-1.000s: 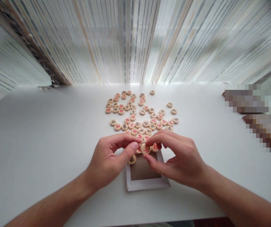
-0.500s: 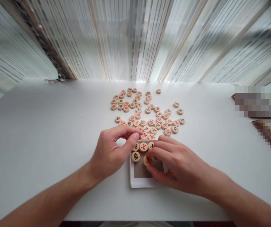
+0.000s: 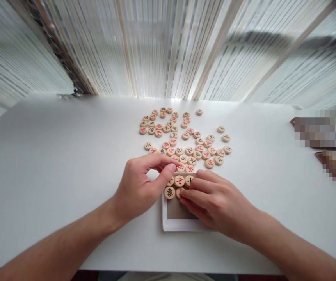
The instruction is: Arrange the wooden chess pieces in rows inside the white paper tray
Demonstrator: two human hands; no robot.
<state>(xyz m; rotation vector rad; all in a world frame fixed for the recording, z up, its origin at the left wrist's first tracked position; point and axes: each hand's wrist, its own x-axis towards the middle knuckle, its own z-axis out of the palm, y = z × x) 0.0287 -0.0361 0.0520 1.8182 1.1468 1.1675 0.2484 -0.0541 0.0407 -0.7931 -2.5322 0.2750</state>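
- Two bare hands work at a white worktop [image 3: 53, 164], close to many round wooden Chinese chess pieces [image 3: 189, 150] with red or black signs, which lie scattered in a loose group.
- The left hand [image 3: 140, 187] is at the near edge of this group. Its thumb and fingers [image 3: 166, 174] are close together, but I cannot tell if they grip a piece.
- The right hand [image 3: 217, 205] is over a shallow white box [image 3: 179, 227] with a brown bottom. Its bent fingers [image 3: 195, 191] touch one piece [image 3: 180, 192], and I cannot tell if they grip it.
- Four other pieces [image 3: 179, 180] lie at the far end of the box.
- A striped curtain [image 3: 156, 47] hangs behind the worktop.
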